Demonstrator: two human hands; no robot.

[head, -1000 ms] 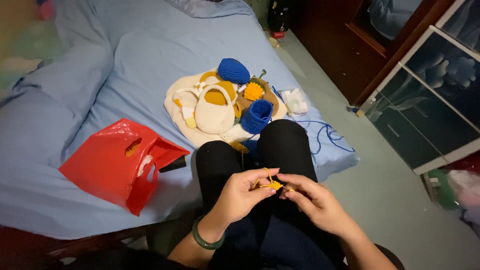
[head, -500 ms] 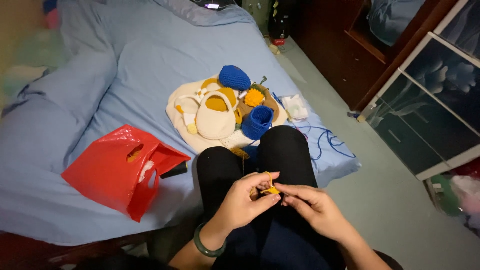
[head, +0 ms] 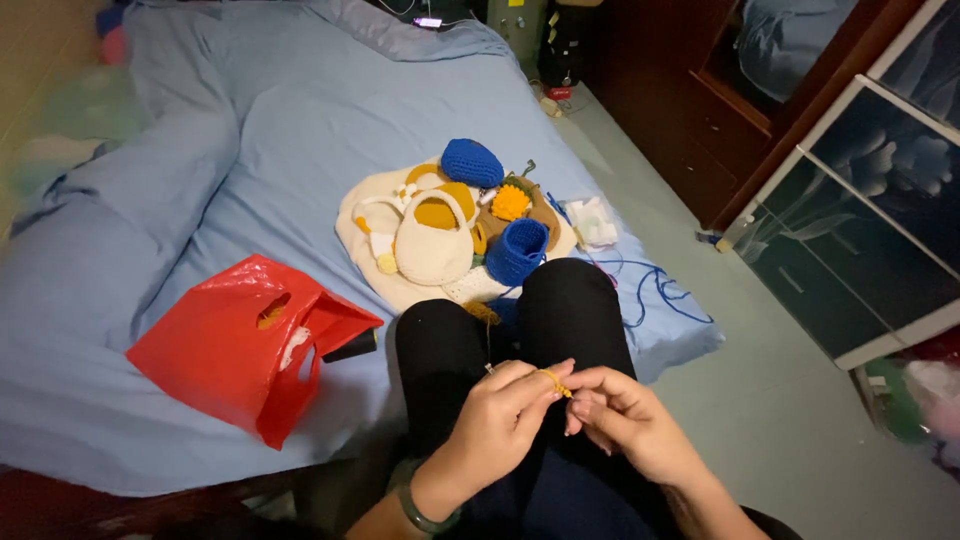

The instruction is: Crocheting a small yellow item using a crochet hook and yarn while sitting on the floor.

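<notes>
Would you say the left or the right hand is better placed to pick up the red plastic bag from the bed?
Probably the left hand: the red plastic bag lies on the bed to its side, while the right hand would have to cross over. Both pinch yellow yarn.

The yarn [head: 556, 384] pinched between the hands was yellow-orange. The bed [head: 250, 150] wore plain pale blue. The plastic bag [head: 240, 345] was bright red. The crocheted bag [head: 432, 250] was cream with mustard trim, beside two royal-blue pieces [head: 472, 162] and blue yarn [head: 655, 290]. The trousers [head: 560, 310] were black.
</notes>
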